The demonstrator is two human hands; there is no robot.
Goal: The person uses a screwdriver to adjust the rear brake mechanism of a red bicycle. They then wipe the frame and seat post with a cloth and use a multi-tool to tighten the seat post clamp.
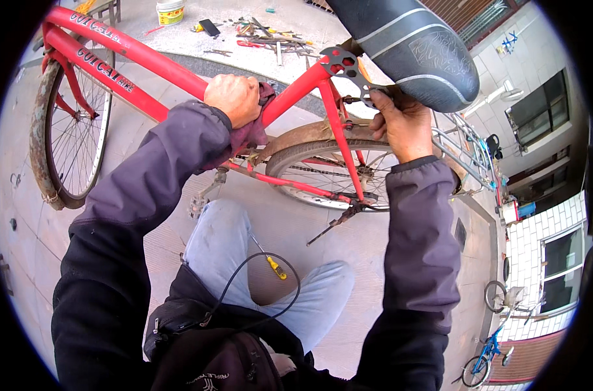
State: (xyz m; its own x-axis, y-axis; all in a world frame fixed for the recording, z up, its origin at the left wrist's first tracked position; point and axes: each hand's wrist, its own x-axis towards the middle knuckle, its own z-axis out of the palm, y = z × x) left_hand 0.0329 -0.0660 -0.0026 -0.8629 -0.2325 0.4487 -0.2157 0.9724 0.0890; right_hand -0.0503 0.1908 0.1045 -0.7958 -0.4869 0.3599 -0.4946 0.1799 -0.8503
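A red bicycle frame [299,93] stands across in front of me. My left hand [234,99] is closed, knuckles up, on a frame tube, with a maroon rag [249,135] bunched beneath it. Under the rear of the black saddle [421,53], my right hand [402,125] pinches one end of a flat black multi-hole wrench [341,62]. The wrench's other end, with its hexagonal holes, lies over the top of the seat tube. The exact contact between wrench and bolt is hidden. Below are the rear wheel [296,156] and its rusty mudguard.
A yellow-handled screwdriver [276,267] lies by my legs. Scattered tools [277,40], a dark phone [209,27] and a white-and-yellow bucket [171,12] sit on the ground beyond the frame. The front wheel [81,124] is at left; a blue bicycle [485,355] stands far right.
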